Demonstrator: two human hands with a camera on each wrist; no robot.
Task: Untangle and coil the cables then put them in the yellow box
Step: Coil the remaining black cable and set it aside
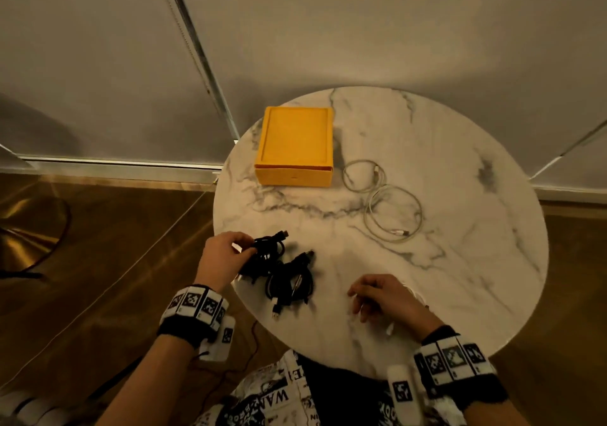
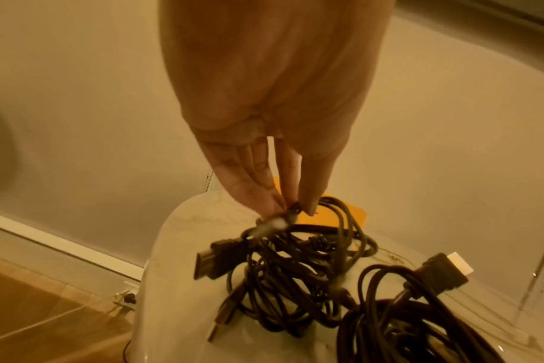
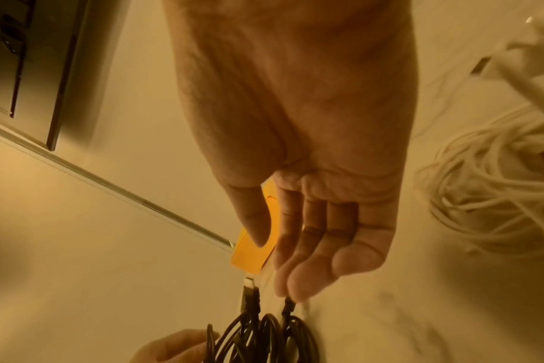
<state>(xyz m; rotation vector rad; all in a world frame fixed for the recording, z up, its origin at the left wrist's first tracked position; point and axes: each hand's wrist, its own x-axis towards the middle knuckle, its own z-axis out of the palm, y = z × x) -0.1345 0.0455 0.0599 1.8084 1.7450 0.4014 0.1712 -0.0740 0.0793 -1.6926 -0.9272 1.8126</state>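
Note:
A tangle of black cables (image 1: pixel 282 274) lies near the front left of the round marble table (image 1: pixel 460 277). My left hand (image 1: pixel 248 249) pinches a strand at the top of the tangle (image 2: pixel 295 282) between thumb and fingertips (image 2: pixel 311 203). A thicker black bundle (image 2: pixel 404 331) lies beside it. To the right of the tangle, my right hand (image 1: pixel 356 300) is low over the table, fingers relaxed and holding nothing; in the right wrist view its fingertips (image 3: pixel 295 282) are just above black plugs (image 3: pixel 249 299). The yellow box (image 1: pixel 295 146) stands open at the back left, with nothing in it.
Two white coiled cables (image 1: pixel 363 176) (image 1: pixel 394 215) lie right of the box. A loose white cable bundle (image 3: pixel 488 191) sits by my right wrist, its plug (image 1: pixel 389 328) near the table's front edge. Wooden floor lies left of the table, a wall behind it.

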